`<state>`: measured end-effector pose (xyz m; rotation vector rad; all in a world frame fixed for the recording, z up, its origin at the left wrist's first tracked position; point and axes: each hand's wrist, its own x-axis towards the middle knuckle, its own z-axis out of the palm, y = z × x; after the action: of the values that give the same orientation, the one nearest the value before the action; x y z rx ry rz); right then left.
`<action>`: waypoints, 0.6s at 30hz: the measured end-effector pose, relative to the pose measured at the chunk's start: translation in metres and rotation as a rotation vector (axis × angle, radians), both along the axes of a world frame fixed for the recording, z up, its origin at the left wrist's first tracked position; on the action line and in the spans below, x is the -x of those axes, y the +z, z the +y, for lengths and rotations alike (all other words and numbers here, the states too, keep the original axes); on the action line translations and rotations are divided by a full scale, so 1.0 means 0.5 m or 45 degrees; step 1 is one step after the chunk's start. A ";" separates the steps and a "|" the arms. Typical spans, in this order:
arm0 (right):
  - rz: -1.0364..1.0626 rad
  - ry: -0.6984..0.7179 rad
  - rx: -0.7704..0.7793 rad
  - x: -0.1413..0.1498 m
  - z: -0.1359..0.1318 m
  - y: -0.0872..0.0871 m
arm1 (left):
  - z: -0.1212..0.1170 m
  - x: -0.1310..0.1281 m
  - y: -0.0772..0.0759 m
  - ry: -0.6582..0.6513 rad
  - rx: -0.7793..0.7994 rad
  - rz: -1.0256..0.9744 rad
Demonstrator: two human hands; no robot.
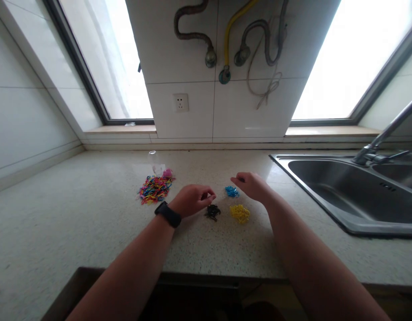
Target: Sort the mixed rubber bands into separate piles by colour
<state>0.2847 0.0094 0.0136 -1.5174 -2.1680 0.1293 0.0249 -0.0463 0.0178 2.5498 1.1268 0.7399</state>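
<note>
My left hand (192,199), with a dark watch (168,214) on its wrist, is closed in a pinch just above a small pile of black rubber bands (212,212). Whatever may be between its fingertips is too small to make out. Curled up, my right hand (252,185) hovers beside a pile of blue rubber bands (232,191); its fingertips are partly hidden. Yellow rubber bands (240,214) lie in a heap between my forearms. To the left of my left hand spreads a larger mixed pile of multicoloured rubber bands (155,189).
Behind the mixed pile is a clear container (156,168), with something pink (167,174) next to it. A steel sink (326,196) with a faucet (369,151) is set into the speckled counter (102,214) at the right. Pipes and a socket (181,102) are on the tiled wall.
</note>
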 end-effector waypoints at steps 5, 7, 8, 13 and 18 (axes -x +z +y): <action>0.058 0.082 -0.011 0.018 -0.008 -0.005 | 0.014 0.040 0.009 0.096 0.051 -0.229; 0.059 0.132 0.002 0.025 -0.010 -0.007 | 0.023 0.073 0.019 0.178 0.087 -0.396; 0.056 0.151 0.008 0.027 -0.010 -0.008 | 0.027 0.095 0.024 0.224 0.104 -0.471; 0.038 0.188 0.021 0.034 -0.012 -0.006 | 0.048 0.233 0.024 0.504 0.083 -0.832; 0.023 0.214 0.017 0.041 -0.019 0.003 | 0.065 0.335 -0.013 0.740 0.020 -1.155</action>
<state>0.2642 0.0000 0.0149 -1.3339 -2.2821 0.2130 -0.1428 -0.0138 0.0115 1.4831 1.4474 1.7479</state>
